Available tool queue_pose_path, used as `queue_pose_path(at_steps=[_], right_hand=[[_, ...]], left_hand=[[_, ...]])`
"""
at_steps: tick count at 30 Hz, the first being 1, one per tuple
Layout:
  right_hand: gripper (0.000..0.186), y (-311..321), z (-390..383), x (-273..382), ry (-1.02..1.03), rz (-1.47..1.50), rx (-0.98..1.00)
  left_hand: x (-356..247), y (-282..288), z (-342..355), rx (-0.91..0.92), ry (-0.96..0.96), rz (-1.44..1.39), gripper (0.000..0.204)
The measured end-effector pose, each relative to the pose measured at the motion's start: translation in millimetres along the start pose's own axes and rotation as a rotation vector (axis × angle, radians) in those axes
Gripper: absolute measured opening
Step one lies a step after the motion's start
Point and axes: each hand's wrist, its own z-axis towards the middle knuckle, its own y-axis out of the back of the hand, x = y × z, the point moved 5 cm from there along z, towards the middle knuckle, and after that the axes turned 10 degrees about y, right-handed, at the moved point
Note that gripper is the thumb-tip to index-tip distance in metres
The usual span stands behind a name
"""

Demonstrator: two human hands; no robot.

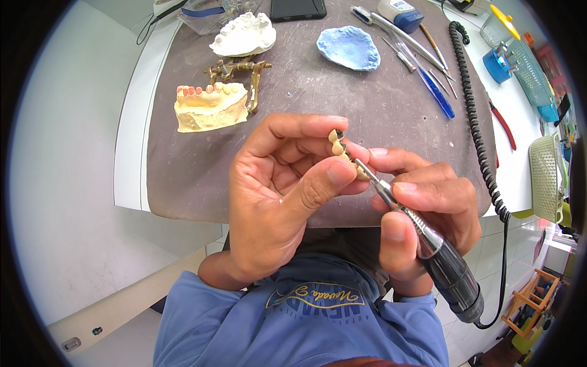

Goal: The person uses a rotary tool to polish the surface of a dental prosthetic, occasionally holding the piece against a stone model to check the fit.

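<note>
Between the thumb and fingers of my left hand [275, 177] is a dental bridge [337, 145], a curved row of tooth-coloured crowns with dark metal showing on one side. My right hand [434, 205] grips a rotary handpiece [425, 235] with a silver nose and black body, slanting up to the left. Its thin bur tip touches or nearly touches the bridge; I cannot tell which. Part of the bridge is hidden behind my left thumb. Beyond my left hand stands a yellowish dental model [211, 107] with reddish-marked teeth, joined to a brass articulator [254, 85].
A white plaster cast [244, 35] and a blue impression piece [348, 48] lie at the back. Brushes, a blue pen [435, 92] and slim tools lie at the right rear, near a bottle [400, 13]. A black coiled cord [474, 116] runs down the right side. Red-handled pliers [504, 125] lie beyond.
</note>
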Motion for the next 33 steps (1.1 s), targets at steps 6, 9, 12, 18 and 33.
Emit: queue_pose_path(at_steps=[6, 9, 12, 18, 33], right_hand=[[0.027, 1.1, 0.1, 0.3, -0.022, 0.012, -0.01], [0.026, 1.0, 0.0, 2.9, -0.047, 0.021, -0.031], [0.026, 2.1, -0.3, 2.2, -0.051, 0.002, -0.034], [0.025, 1.2, 0.3, 1.9, -0.012, -0.027, 0.03], [0.029, 3.7, -0.5, 1.6, 0.014, -0.019, -0.024]], left_hand=[[0.8, -0.1, 0.6, 0.0, 0.003, -0.011, 0.04], [0.5, 0.1, 0.7, -0.013, 0.014, -0.039, 0.04], [0.9, 0.7, 0.8, -0.02, 0.024, -0.06, 0.041], [1.9, 2.0, 0.9, -0.024, 0.031, -0.068, 0.041], [0.8, 0.5, 1.6, -0.022, -0.014, -0.036, 0.038]])
